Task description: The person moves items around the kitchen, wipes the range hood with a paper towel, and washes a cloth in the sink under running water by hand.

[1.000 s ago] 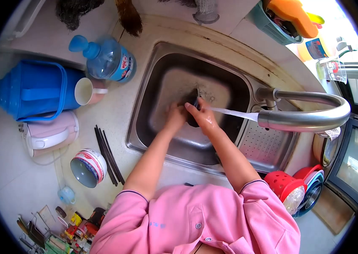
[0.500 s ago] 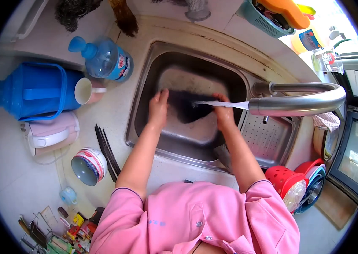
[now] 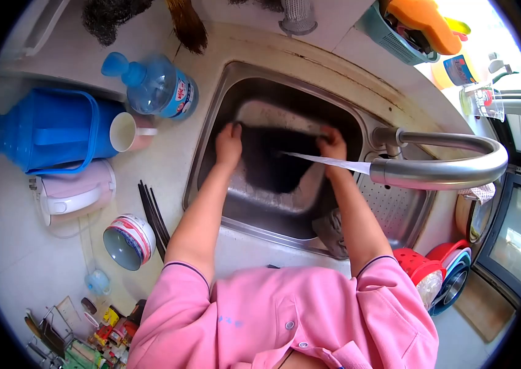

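Observation:
A black cloth [image 3: 279, 163] is stretched between my two hands inside the metal sink [image 3: 211, 132]. My left hand [image 3: 229, 146] is closed on its left edge, and my right hand [image 3: 332, 145], somewhat blurred, grips the right edge. Water from the curved faucet [image 3: 445, 175] streams sideways onto the cloth's middle. Beside my right forearm, a grey-brown crumpled cloth [image 3: 332, 234] lies over the sink's front rim.
Left of the sink are a blue bottle [image 3: 160, 92], a pink cup [image 3: 131, 131], a blue thermos [image 3: 57, 132], stacked bowls [image 3: 129, 242] and dark chopsticks [image 3: 154, 215]. A red colander [image 3: 417, 270] is at the right.
From close together in the sink, my hands have moved apart, and the bunched black cloth is now spread between them. The grey-brown cloth has come into fuller view.

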